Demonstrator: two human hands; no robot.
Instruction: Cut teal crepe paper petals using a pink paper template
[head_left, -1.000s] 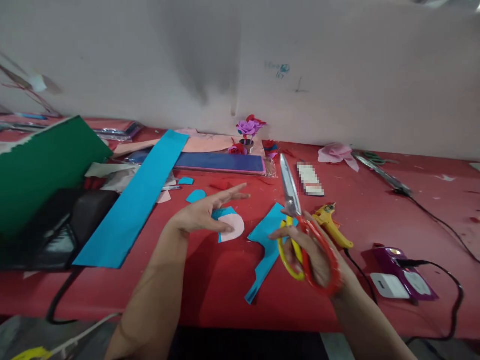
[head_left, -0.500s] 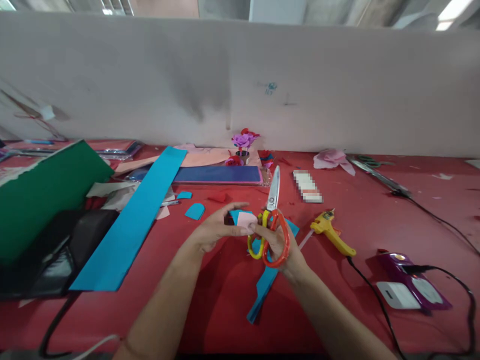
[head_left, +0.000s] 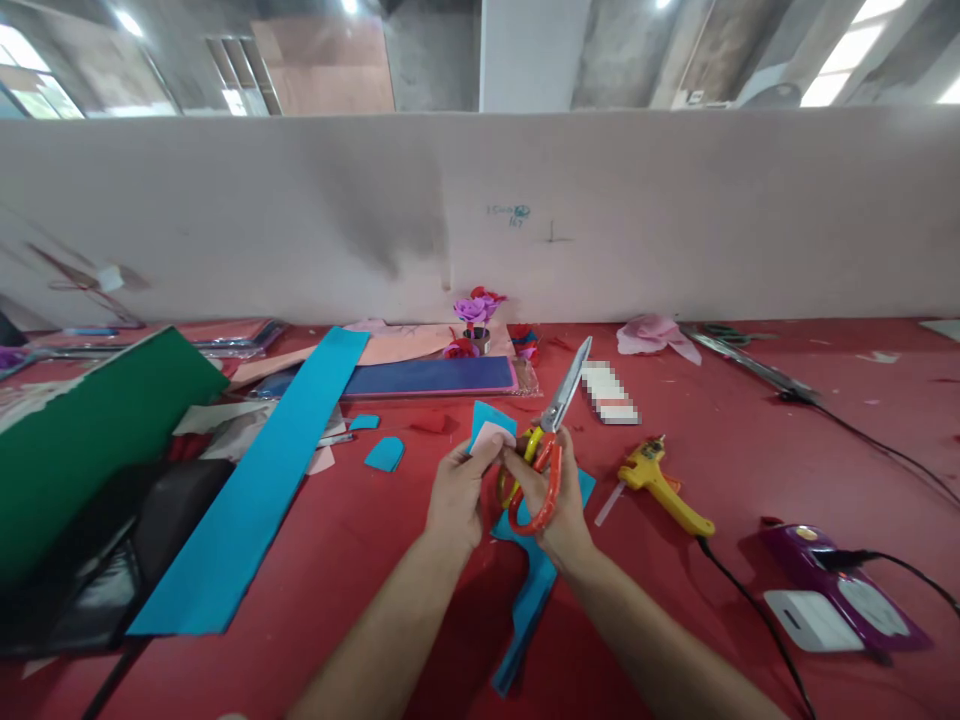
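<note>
My left hand (head_left: 459, 492) pinches a small pink piece (head_left: 489, 438) laid against a blue piece (head_left: 492, 415), both sheet-like, paper or foam. In my right hand (head_left: 559, 500) is a pair of scissors (head_left: 541, 440) with red and yellow handles, blades closed and pointing up and away. The right fingertips also meet the edge of the pink piece. Beneath the hands lies a blue offcut (head_left: 536, 580) with a curved edge. To the left are a rounded blue cut piece (head_left: 385, 454) and a smaller blue one (head_left: 364, 422).
A long blue strip (head_left: 255, 490) lies left, beside a green sheet (head_left: 112, 430) and a black bag-like object (head_left: 176, 500). On the right are a yellow glue gun (head_left: 660, 490) and a purple corded device (head_left: 847, 585). Paper-like flowers (head_left: 476, 310) stand at the back.
My left hand has turned, its fingers drawn in, and the blue piece now stands higher behind the pink one. The scissors tilt more to the right. The head view has tipped upward.
</note>
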